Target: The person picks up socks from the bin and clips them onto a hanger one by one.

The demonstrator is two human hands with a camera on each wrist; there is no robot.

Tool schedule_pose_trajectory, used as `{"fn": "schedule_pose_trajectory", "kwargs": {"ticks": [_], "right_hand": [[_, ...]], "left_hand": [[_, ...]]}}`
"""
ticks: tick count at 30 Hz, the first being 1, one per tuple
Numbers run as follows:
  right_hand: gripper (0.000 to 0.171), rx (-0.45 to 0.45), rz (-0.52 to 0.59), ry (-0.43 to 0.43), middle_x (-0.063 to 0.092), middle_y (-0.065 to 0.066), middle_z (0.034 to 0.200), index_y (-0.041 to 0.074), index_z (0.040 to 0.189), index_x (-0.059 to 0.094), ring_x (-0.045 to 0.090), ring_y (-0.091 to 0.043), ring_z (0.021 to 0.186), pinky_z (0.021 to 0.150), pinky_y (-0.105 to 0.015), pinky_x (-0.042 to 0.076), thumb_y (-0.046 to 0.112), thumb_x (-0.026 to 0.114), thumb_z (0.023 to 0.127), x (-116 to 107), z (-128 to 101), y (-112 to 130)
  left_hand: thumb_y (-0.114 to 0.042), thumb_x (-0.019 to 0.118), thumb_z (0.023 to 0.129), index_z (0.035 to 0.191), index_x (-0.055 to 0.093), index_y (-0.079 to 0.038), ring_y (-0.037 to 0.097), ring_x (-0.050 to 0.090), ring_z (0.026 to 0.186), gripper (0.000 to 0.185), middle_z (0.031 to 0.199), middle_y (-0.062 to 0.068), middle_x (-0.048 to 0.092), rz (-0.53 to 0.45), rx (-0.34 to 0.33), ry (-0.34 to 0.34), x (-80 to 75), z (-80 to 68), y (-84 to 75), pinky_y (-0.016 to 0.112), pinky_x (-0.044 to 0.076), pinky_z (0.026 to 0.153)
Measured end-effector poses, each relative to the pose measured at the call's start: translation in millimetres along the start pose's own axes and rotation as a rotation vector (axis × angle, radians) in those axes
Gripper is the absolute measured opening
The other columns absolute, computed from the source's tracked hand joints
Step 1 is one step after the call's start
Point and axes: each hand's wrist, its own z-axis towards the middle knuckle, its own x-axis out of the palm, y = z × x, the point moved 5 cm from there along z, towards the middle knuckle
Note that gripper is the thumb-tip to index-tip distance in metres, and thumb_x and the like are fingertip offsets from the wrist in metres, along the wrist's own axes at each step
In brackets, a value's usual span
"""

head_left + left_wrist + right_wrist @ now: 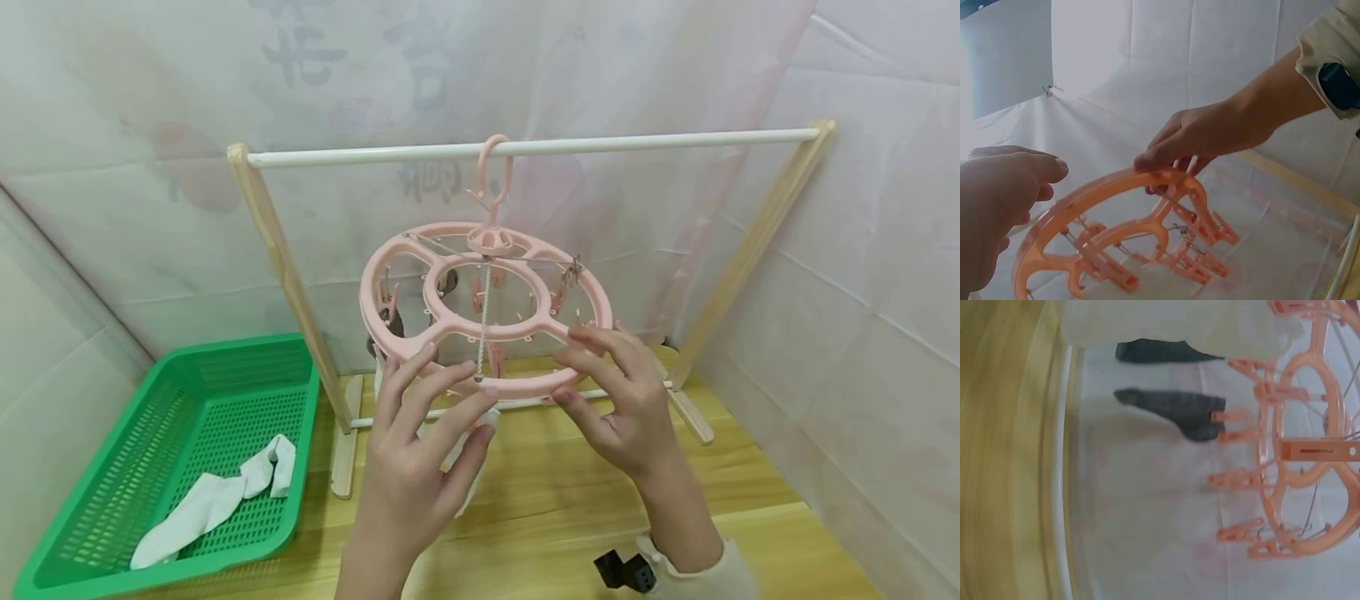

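Note:
A pink round clip hanger (525, 386) hangs by its hook from a white rod, its disc tilted. My right hand (626, 400) pinches its right front rim; in the left wrist view the thumb lies on top of the rim with fingers beneath. My left hand (423, 454) is at the front left rim with fingers spread and fairly straight. In the left wrist view this left hand (1000, 212) stands apart from the rim. Dark grey socks (1179, 409) hang from pegs (1235, 479). White fabric (1179, 322) also hangs there, partly hidden by my left hand in the head view.
The white rod (660, 142) spans two wooden posts (277, 250) on a wood-grain table (555, 525). At left stands a green basket (225, 392) holding white socks (195, 512). Pale cloth walls (862, 292) enclose the table behind and at the sides.

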Motion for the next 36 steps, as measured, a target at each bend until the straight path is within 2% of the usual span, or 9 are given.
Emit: {"fn": "schedule_pose_trajectory", "kwargs": {"ticks": [6, 9, 14, 20, 28, 36], "right_hand": [[0.044, -0.016, 0.006, -0.054, 0.067, -0.022, 0.106, 0.001, 0.102, 0.076, 0.058, -0.042, 0.100, 0.102, -0.037, 0.042, 0.040, 0.056, 0.101, 4, -1, 18], [0.040, -0.015, 0.003, -0.073, 0.067, -0.021, 0.102, 0.001, 0.102, 0.076, 0.057, -0.041, 0.100, 0.101, -0.038, 0.042, 0.036, 0.056, 0.101, 7, -2, 23], [0.035, 0.003, 0.004, -0.074, 0.067, -0.016, 0.098, 0.003, 0.102, 0.076, 0.056, -0.041, 0.102, 0.103, -0.044, 0.041, 0.031, 0.055, 0.102, 12, -2, 31], [0.034, 0.026, 0.010, -0.091, 0.068, -0.013, 0.095, 0.003, 0.100, 0.077, 0.056, -0.042, 0.100, 0.105, -0.043, 0.040, 0.030, 0.057, 0.101, 17, -2, 41], [0.028, -0.003, 0.013, -0.117, 0.070, -0.013, 0.094, 0.002, 0.100, 0.077, 0.058, -0.041, 0.099, 0.102, -0.044, 0.042, 0.025, 0.061, 0.098, 18, 1, 51], [0.024, -0.033, 0.031, -0.133, 0.072, -0.014, 0.096, 0.002, 0.100, 0.077, 0.059, -0.040, 0.100, 0.103, -0.043, 0.042, 0.020, 0.062, 0.096, 19, 4, 55]], "left_hand": [[-0.024, 0.059, 0.100, 0.112, 0.073, -0.016, 0.040, 0.055, 0.124, 0.020, 0.120, 0.007, 0.069, 0.013, 0.069, 0.013, 3.8, 0.8, -12.7, 0.069, 0.037, 0.105], [-0.025, 0.057, 0.101, 0.114, 0.073, -0.017, 0.040, 0.055, 0.124, 0.022, 0.121, 0.006, 0.070, 0.026, 0.076, 0.029, 7.2, 0.2, -14.5, 0.070, 0.037, 0.104], [-0.025, 0.057, 0.101, 0.117, 0.072, -0.018, 0.039, 0.053, 0.129, 0.023, 0.124, 0.004, 0.069, 0.030, 0.055, 0.066, 11.6, -0.8, -13.8, 0.072, 0.033, 0.106], [-0.023, 0.063, 0.098, 0.121, 0.071, -0.018, 0.037, 0.049, 0.133, 0.025, 0.125, 0.002, 0.068, 0.036, 0.020, 0.112, 14.4, -3.3, -8.5, 0.069, 0.026, 0.112], [-0.017, 0.074, 0.086, 0.125, 0.070, -0.019, 0.036, 0.047, 0.135, 0.039, 0.126, 0.000, 0.068, 0.082, -0.046, 0.156, 16.8, -7.8, 6.4, 0.069, 0.025, 0.113], [-0.014, 0.078, 0.082, 0.123, 0.071, -0.019, 0.035, 0.047, 0.135, 0.041, 0.123, 0.000, 0.069, 0.084, -0.091, 0.168, 17.2, -10.3, 17.2, 0.070, 0.023, 0.113]]}}
